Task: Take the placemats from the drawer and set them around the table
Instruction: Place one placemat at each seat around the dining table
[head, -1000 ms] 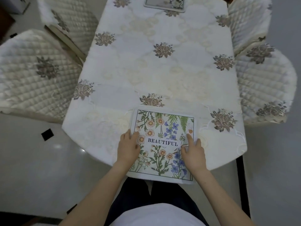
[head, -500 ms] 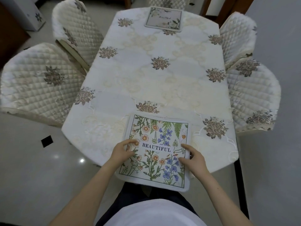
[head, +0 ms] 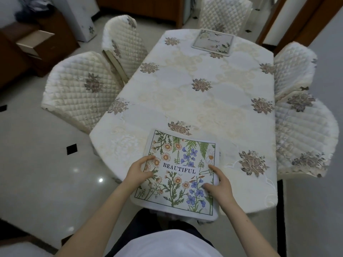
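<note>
While overhanging the table, placemat between both hands' fingers.

A white placemat printed with orange daisies, blue-violet flowers and green ferns inside a thin dark border, with the word "BEAUTIFUL" in dark capitals across its middle, between the left hand and the right hand that grasp its two side edges. Beyond the grasp, a cream tablecloth with pale beige scrollwork and scattered brown-grey flower motifs. At its far end, a pale grey-white placemat with soft muted flowers. To both sides, quilted cream chair covers in a diamond pattern, each bearing similar brown flowers. Glossy pale floor with small black squares.
</note>
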The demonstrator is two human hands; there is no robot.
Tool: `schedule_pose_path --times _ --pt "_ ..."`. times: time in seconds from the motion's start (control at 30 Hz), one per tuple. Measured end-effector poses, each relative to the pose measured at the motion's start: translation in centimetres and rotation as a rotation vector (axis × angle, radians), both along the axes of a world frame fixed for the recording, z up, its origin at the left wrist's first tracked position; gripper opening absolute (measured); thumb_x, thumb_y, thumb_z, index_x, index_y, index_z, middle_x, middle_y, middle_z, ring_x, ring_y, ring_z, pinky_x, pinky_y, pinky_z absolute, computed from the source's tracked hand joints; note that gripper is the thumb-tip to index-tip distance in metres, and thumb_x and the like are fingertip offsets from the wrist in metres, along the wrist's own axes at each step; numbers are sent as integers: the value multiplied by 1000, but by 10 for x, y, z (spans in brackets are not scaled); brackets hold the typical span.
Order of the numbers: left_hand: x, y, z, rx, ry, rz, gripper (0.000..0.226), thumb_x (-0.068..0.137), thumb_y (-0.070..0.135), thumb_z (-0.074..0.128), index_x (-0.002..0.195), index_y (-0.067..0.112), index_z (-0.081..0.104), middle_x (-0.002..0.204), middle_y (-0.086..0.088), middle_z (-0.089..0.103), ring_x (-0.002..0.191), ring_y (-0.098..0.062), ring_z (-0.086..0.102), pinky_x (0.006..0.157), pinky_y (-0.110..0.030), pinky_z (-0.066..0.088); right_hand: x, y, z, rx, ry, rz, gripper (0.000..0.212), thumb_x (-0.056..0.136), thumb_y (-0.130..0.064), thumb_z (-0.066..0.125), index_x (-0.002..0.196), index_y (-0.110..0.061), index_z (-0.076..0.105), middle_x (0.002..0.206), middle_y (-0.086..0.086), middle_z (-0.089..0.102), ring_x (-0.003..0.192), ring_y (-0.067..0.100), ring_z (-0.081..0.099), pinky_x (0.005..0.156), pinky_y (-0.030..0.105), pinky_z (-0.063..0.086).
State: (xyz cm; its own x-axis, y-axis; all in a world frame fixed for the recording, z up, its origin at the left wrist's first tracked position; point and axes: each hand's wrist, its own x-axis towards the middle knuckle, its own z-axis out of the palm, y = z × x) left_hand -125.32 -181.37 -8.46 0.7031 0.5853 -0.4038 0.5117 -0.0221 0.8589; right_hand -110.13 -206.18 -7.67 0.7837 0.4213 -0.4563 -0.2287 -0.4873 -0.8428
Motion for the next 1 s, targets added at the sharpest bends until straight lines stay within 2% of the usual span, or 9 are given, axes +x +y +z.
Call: schedule_pose_path --times 0.13,0.27,0.33,0.4,0.5,0.57,0.67,0.8,1.0 --pt "-27 2 12 26 -32 122 60 70 -9 68 119 26 63 123 5 58 112 -17 57 90 -27 51 1 23 8 33 -62 110 69 72 9 68 130 -24 53 133 -1 52 103 13 60 71 19 52" --pt "-64 11 22 18 -57 290 58 72 -11 67 121 22 63 124 1 55 105 -17 58 70 -12 51 -11 59 18 56 -91 244 69 74 10 68 133 -22 51 131 -4 50 83 -6 57 56 10 49" --pt "-85 18 24 -2 -62 356 58 73 -10 67 120 24 63 124 0 55 97 -12 61 65 -15 54 -21 80 21 57 -104 314 68 75 10 67 134 -20 51 130 -5 47 81 -9 54 55 7 46" --pt "-107 26 26 -2 -56 416 59 73 -9 68 120 27 63 125 2 56 91 -8 63 66 -21 57 -32 102 22 54 -100 378 69 75 10 68 134 -21 50 134 -4 47 86 -1 56 55 9 48" --pt "-143 43 29 1 -46 513 58 75 -9 68 120 28 62 124 3 55 94 -11 63 69 -24 58 -55 140 23 58 -106 460 70 75 8 70 134 -23 50 137 -4 47 114 14 52 75 12 49" --pt "-170 57 29 -11 -48 579 57 76 -9 67 119 28 62 124 2 55 100 -16 63 70 -24 58 -74 169 23 60 -104 524 69 75 7 70 135 -23 50 136 -7 47 124 11 43 85 14 44" --pt "-212 84 30 2 -48 641 56 77 -8 66 118 28 62 123 3 55 96 -9 61 65 -16 54 -107 216 21 67 -89 579 70 74 9 69 135 -21 51 131 -8 49 118 8 47 69 5 46" --pt "-272 129 31 17 -34 739 56 77 -10 65 121 24 61 121 5 52 87 3 55 57 -7 49 -160 286 16 110 -24 626 69 73 13 67 132 -20 52 129 0 56 105 18 63 73 22 57" --pt "-349 192 38 33 -32 851 55 78 -11 64 121 22 60 124 4 52 102 -12 55 58 -1 44 -230 382 16 143 109 673 67 77 13 64 133 -20 50 114 2 64 85 8 69 64 26 58"
